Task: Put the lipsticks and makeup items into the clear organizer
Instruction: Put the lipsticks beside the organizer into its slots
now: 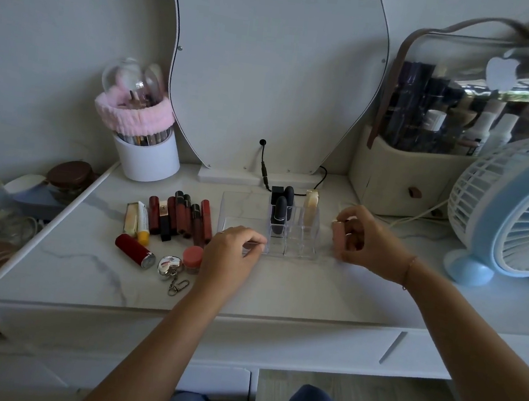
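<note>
The clear organizer [298,236] stands mid-table with black lipsticks [280,211] and a cream lipstick [309,210] upright in its slots. My left hand [233,252] rests against its front left edge, fingers curled on the rim. My right hand [363,240] hovers just right of the organizer, pinching a pink lipstick [337,237]. To the left lies a row of dark red lip glosses [183,216], a cream tube with a yellow cap [142,220], a red lipstick [134,250], a silver heart keychain [170,265] and a small pink jar [192,257].
A white brush cup [146,155] with a pink headband stands at the back left. Behind the organizer is a mirror [270,70] with its black cable. A cosmetics case [423,171] and a blue fan [516,210] fill the right side. Clutter lies off the table's left edge.
</note>
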Available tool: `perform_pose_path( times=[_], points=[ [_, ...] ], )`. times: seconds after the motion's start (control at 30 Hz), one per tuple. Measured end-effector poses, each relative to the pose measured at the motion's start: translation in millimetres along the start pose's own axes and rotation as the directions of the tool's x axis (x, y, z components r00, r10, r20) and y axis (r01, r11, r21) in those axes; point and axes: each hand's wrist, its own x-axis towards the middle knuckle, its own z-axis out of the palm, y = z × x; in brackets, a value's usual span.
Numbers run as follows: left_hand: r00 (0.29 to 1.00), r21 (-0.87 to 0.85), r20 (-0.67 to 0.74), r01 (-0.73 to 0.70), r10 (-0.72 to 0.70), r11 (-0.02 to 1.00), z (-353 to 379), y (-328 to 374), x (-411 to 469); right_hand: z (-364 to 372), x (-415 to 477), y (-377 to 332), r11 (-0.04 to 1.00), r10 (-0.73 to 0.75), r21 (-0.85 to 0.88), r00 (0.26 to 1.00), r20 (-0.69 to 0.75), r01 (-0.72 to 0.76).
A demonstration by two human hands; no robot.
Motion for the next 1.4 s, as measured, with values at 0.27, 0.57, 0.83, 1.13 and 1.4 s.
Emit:
perform_pose_path(
  times=[0.27,0.57,0.83,1.13,1.4],
  points=[
    [1.000,-0.002,0.005,0.000,0.000,1.000,-0.5,0.5,0.0,-0.6,2.2,5.6,1.000,0.014,0.013,0.999,-0.048,-0.013],
    [1.000,-0.011,0.007,0.004,-0.004,1.000,-1.3,0.3,-0.3,5.4,14.1,-48.7,0.974,-0.086,0.174,0.950,-0.301,0.144],
    [1.000,-0.012,0.015,0.022,-0.022,1.000,-1.5,2.2,-0.4,51.9,25.2,-70.2,0.993,-0.107,0.022,0.976,-0.188,0.113],
    [1.000,0.008,0.012,0.005,-0.005,1.000,-2.3,1.8,-0.5,58.6,25.9,-65.1,0.981,-0.160,-0.137,0.969,-0.186,0.136],
    [1.000,0.016,0.006,-0.022,0.021,1.000,-1.5,1.3,-0.2,24.2,15.9,-30.0,1.000,0.001,0.004,0.942,-0.337,0.000]
  ],
)
